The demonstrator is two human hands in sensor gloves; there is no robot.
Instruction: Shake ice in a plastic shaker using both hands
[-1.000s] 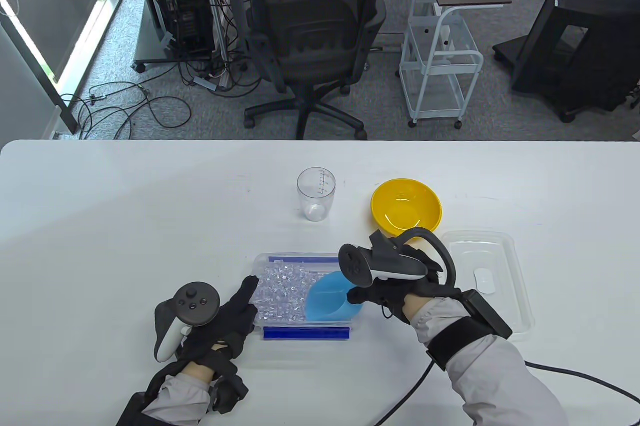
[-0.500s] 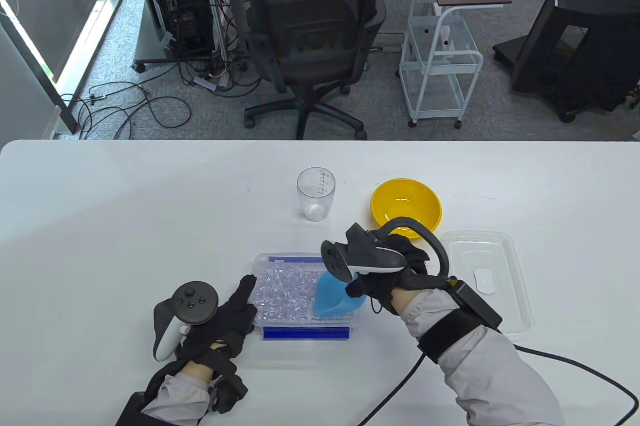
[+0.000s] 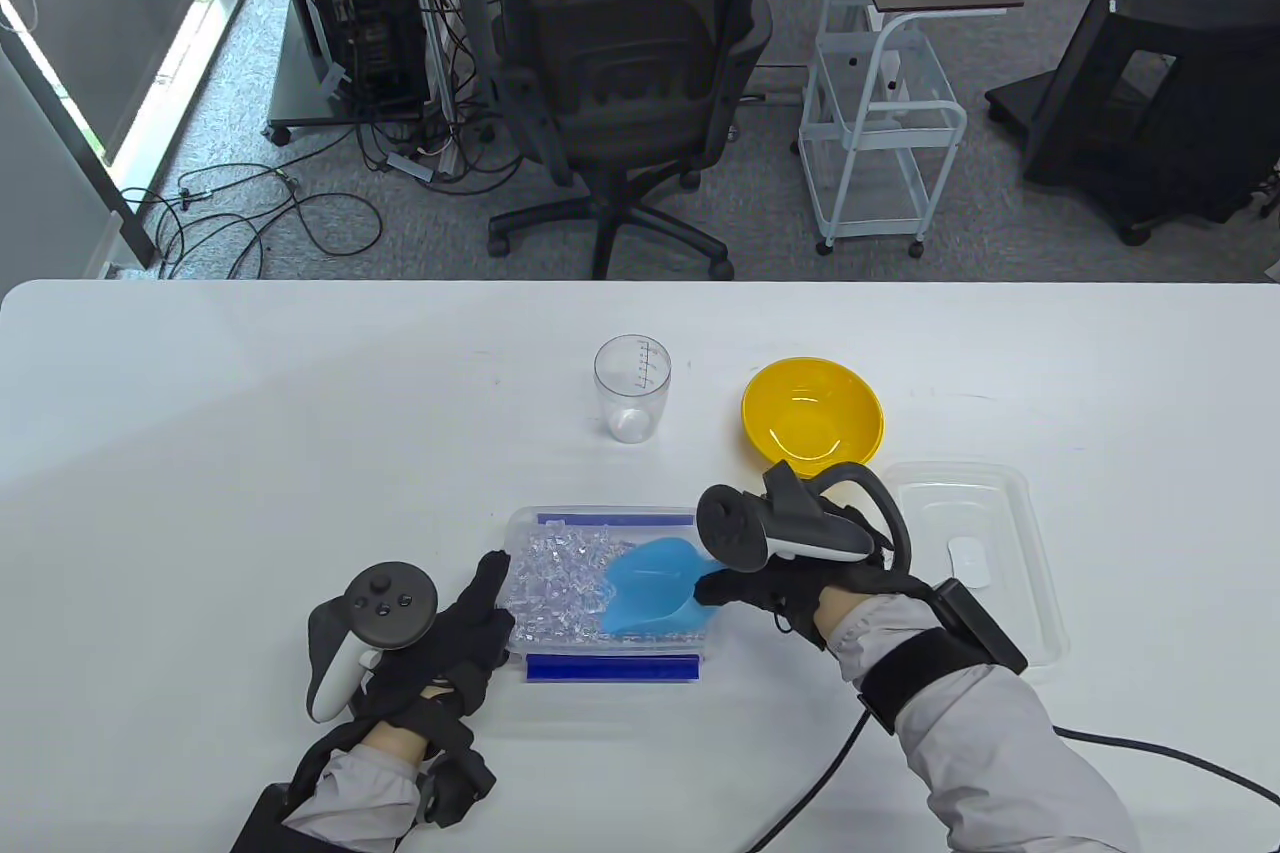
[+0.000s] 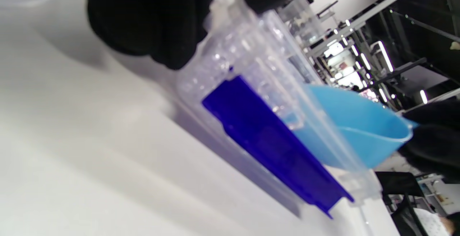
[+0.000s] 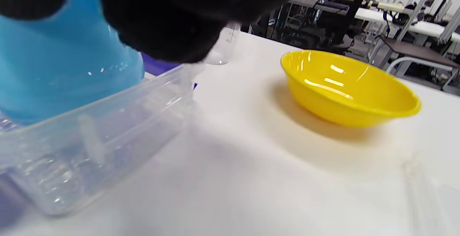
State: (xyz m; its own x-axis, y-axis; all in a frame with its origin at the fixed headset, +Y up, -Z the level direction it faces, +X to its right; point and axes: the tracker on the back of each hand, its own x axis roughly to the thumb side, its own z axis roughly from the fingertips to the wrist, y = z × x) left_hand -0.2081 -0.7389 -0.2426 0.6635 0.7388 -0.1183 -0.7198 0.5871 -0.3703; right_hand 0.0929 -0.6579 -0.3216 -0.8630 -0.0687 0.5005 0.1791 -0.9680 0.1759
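A clear plastic shaker cup (image 3: 632, 388) stands upright beyond a clear box of ice (image 3: 560, 583) with blue clips. My right hand (image 3: 790, 573) grips the handle of a blue scoop (image 3: 648, 586). The scoop's mouth lies in the ice at the box's right half. It also shows in the right wrist view (image 5: 61, 63) and the left wrist view (image 4: 352, 124). My left hand (image 3: 470, 623) holds the box's left end, with fingers (image 4: 151, 20) on either side of its rim (image 4: 251, 60).
A yellow bowl (image 3: 812, 415) sits beyond my right hand and shows in the right wrist view (image 5: 345, 88). The box's clear lid (image 3: 970, 558) lies to its right. A cable runs off my right sleeve to the table's near right.
My right hand first moved left and tipped the scoop steeply into the ice. It has now drawn back right, with the scoop lying flatter. My left hand has not moved.
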